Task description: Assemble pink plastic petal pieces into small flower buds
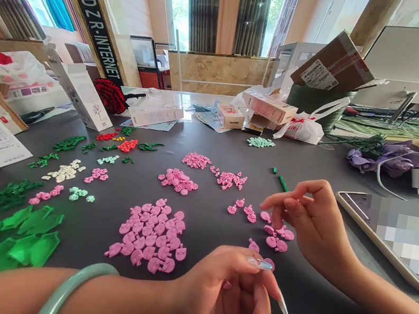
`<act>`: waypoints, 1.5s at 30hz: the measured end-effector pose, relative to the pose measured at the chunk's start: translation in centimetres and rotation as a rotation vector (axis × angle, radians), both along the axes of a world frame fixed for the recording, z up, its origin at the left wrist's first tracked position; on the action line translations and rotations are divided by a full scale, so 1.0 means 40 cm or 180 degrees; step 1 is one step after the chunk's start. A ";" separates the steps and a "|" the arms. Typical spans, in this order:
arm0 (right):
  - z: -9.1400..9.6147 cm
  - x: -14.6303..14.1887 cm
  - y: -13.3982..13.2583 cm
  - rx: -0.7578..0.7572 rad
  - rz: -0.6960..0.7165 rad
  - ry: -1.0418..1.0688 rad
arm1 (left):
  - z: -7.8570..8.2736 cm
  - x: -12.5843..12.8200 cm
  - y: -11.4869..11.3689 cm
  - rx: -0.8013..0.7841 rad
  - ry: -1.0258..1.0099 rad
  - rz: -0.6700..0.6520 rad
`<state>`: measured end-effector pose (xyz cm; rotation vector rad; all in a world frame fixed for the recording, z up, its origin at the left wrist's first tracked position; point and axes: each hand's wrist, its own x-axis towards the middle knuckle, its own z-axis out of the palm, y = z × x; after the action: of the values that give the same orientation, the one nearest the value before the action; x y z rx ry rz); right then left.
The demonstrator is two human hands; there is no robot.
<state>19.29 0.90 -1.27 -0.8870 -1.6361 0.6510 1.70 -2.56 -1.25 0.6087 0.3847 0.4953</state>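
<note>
My left hand, with a pale green bangle on the wrist, is at the bottom centre. Its fingers curl inward under the thumb, hiding whatever is in the palm. A bit of pink shows between the fingers; I cannot tell if it is held. To the right, my right hand hovers with bent fingers apart and nothing visible in them. Beneath its fingertips lie several pink round pieces. Small pink pieces lie just to their left. A large group of pink tabbed pieces spreads left of my hands.
Small piles of pink parts, dark green parts, cream parts and large green leaf-like pieces cover the table's left. A tablet and purple flowers are at right. Boxes stand behind.
</note>
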 end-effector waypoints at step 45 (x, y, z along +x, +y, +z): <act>0.003 0.018 0.019 0.0255 0.0107 -0.2881 | 0.015 -0.015 0.021 -0.0346 0.0463 0.0766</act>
<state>20.02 1.64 -1.15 -1.1847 -2.4540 0.1829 1.11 -1.70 -0.65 0.4966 0.6235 0.6575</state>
